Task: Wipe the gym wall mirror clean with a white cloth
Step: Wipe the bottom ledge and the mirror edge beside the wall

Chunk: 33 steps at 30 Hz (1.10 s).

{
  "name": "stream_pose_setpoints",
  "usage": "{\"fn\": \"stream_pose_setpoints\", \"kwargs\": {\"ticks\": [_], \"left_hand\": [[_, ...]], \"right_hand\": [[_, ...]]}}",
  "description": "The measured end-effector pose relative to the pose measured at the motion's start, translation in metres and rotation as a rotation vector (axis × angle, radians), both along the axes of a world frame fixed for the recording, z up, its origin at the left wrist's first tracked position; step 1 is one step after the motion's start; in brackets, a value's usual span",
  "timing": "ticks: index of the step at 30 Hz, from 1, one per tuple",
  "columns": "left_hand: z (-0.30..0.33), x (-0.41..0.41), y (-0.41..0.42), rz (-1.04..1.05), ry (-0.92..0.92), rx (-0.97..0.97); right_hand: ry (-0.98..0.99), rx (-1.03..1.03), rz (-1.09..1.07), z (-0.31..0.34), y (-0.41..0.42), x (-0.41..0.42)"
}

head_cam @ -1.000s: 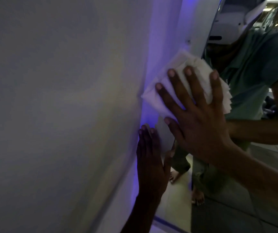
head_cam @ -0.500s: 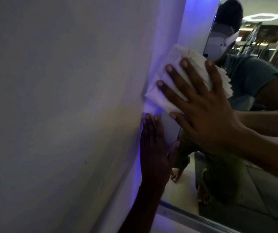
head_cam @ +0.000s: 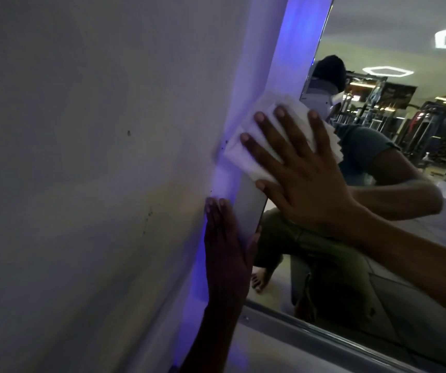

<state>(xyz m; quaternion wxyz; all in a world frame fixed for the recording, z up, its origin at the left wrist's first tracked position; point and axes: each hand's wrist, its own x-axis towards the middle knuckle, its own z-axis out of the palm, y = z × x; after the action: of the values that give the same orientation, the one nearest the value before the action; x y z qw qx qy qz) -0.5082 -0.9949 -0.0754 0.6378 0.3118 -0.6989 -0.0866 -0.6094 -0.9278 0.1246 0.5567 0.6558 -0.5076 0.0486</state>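
Grey-white painted wall (head_cam: pixel 81 157) fills the left half of the view, marked with a few small dark specks. At its right edge a strip of wall (head_cam: pixel 281 49) glows violet-blue, running from top to bottom just beside the mirror's left edge.

Low in the middle, the left hand (head_cam: pixel 225 254) lies flat against that lit strip at the mirror's edge, fingers straight and together, pointing up, holding nothing; its thumb reaches toward the glass.

Above and to the right of it, the white cloth (head_cam: pixel 246 154), folded into a pad with a frilled edge on its right side, is pressed against the mirror's left edge, partly overlapping the lit strip. The right hand (head_cam: pixel 302 170) lies spread on top of the cloth, fingers straight and fanned apart, pressing it flat rather than gripping it; the forearm runs off toward the lower right.

Right of the hands, the mirror (head_cam: pixel 405 265) shows the person's reflection in a teal shirt and olive trousers, barefoot, with gym machines and hexagonal ceiling lights far behind. A metal frame rail (head_cam: pixel 324 335) borders the mirror's bottom edge.
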Motion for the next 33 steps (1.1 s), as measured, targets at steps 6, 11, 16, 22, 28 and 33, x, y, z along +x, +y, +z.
{"fn": "stream_pose_setpoints", "kwargs": {"ticks": [6,11,16,22,28,33], "left_hand": [[-0.035,0.006,0.002,0.007,-0.045,0.007],[-0.078,0.004,0.01,0.063,-0.065,0.024],[-0.104,0.003,0.013,0.105,-0.161,0.089],[-0.145,0.015,0.01,0.227,-0.339,0.068],[-0.159,0.032,0.007,0.262,-0.457,0.0],[-0.182,0.038,0.006,0.277,-0.472,-0.01]], "right_hand": [[0.027,0.126,0.016,-0.057,0.01,-0.001],[-0.101,0.089,-0.023,-0.095,0.011,0.006],[-0.122,0.09,-0.04,-0.111,0.012,0.003],[-0.029,0.221,-0.014,-0.156,0.015,0.007],[-0.191,0.102,-0.042,-0.177,0.017,0.014],[-0.146,0.158,-0.016,-0.199,0.017,0.013]]}}
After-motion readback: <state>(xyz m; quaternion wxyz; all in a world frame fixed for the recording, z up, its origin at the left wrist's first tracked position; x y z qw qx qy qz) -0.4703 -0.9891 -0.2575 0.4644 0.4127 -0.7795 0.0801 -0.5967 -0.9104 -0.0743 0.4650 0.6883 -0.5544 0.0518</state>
